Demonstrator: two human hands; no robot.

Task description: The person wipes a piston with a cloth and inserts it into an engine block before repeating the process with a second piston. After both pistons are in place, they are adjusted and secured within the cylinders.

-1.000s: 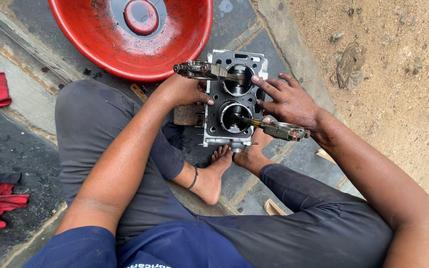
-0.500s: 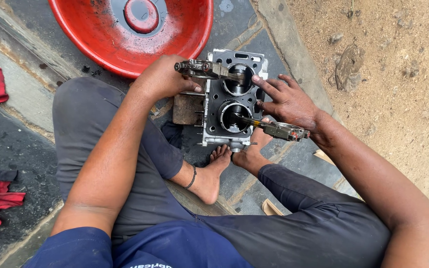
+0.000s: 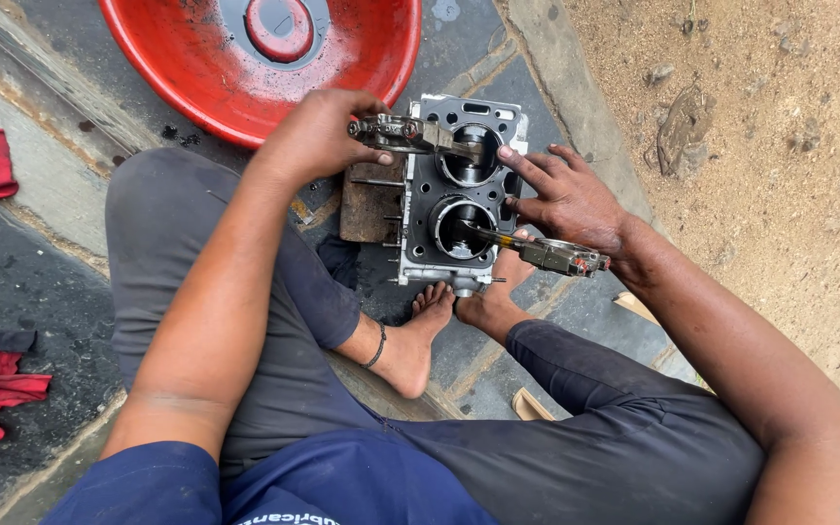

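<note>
While the grey metal engine block (image 3: pixel 459 199) with two round bores stands on the paving between the person's bare feet, the left hand (image 3: pixel 318 136) pinches the upper connecting rod (image 3: pixel 410 134), the right hand (image 3: pixel 571 199) rests spread-fingered on the block's edge above the lower connecting rod (image 3: pixel 537 251), and the glossy red basin (image 3: pixel 362 78) holds a round red part.

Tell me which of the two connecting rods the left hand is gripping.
The left hand grips the upper connecting rod, which reaches into the engine block's bore nearer the red basin. The lower connecting rod lies under the right hand.
</note>
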